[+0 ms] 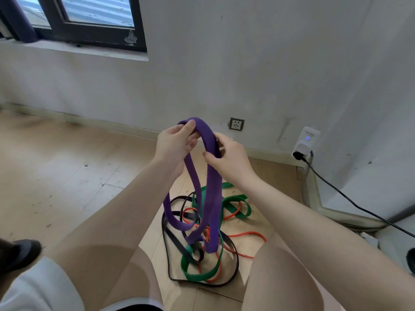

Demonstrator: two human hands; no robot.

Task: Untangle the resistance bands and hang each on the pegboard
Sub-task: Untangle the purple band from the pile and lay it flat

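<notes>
**Purple Band Raised From Tangle, Both Hands Engaged**

The left hand [174, 143] grips the top of the purple resistance band [212, 187] on the left side of its upper bend, with the fingers curled over the band and the thumb at the crest. The right hand [226, 157] pinches the same band on the right side of the bend, thumb in front and fingers behind. Both hands are grasping the purple band; neither is released.

The purple band hangs down from the hands in long strands. Its lower loops reach into the pile on the floor and remain interlaced with the other bands there.

The pile lies on the wooden floor [67, 171] between the person's knees and consists of:

- a green resistance band [233, 204], wide and flat, with loops to the right and at the near side of the pile;
- a black resistance band [177, 245], narrow, circling the outer edge of the pile;
- an orange-red resistance band [249, 233], thin, extending to the right.

These three bands cross one another at several points; the exact order of overlap cannot be determined.

Surroundings: a white wall with a wall socket [236, 124] just above the baseboard, a white plug-in device [307, 140] with a lit blue indicator, and a black cable [350, 198] running from it to the right. A dark-framed window [94, 25] is at upper left. A dark shoe [20, 254] is visible at the left edge.
</notes>
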